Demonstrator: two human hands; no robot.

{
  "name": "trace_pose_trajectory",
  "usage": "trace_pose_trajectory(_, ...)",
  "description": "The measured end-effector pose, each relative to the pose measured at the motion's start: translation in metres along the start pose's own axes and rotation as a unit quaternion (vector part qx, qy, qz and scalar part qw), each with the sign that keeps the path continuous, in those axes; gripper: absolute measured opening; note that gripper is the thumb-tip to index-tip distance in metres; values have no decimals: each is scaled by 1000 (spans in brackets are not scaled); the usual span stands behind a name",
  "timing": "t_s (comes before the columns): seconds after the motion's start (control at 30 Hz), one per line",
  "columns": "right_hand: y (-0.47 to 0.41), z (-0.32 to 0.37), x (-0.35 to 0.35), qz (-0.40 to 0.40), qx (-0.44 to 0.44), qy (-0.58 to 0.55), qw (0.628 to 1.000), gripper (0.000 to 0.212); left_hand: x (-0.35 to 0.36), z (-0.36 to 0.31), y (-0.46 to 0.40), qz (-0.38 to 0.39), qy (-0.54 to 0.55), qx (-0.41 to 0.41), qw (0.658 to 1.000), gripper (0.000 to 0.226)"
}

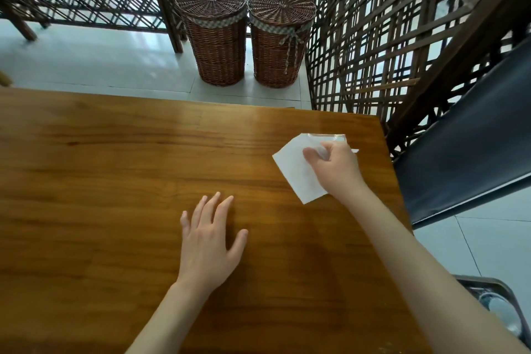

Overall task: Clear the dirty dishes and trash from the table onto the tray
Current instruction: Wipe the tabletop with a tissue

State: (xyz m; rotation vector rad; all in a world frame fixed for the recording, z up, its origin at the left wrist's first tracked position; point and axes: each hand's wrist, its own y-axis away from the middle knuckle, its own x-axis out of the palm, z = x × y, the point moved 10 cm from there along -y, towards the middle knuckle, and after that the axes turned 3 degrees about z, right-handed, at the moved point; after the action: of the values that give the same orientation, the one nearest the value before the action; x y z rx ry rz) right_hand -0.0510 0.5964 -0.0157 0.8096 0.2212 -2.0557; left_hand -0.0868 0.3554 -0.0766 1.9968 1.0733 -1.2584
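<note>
Right grip (330, 164) pinches the white napkin (298, 175) (left grip (209, 241) flat, released) on the table (100, 181).

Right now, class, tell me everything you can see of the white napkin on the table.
The white napkin is a thin, paper-like square, lying flat and turned cornerwise near the right far corner of the wooden table. It looks clean and mostly smooth. The right hand covers its right part, fingers curled on it together with a clear plastic wrapper at its far edge. The left hand is apart from it.
</note>
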Motion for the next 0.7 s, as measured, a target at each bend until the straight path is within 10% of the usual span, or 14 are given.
trace_pose_trajectory(0.2,9,-41,48,73,86,66,991,31,-5,27,12,5,-18,-27,999,63)
trace_pose_trajectory(0.43,35,5,21,-164,-93,311,931,39,-7,36,24,-5,-12,-32,999,62)
trace_pose_trajectory(0.6,41,-6,85,36,-113,280,953,33,-5,49,34,-5,-17,-47,999,62)
trace_pose_trajectory(0.7,42,-10,96,27,-111,293,949,28,-8,59,40,-4,-17,-56,998,63)
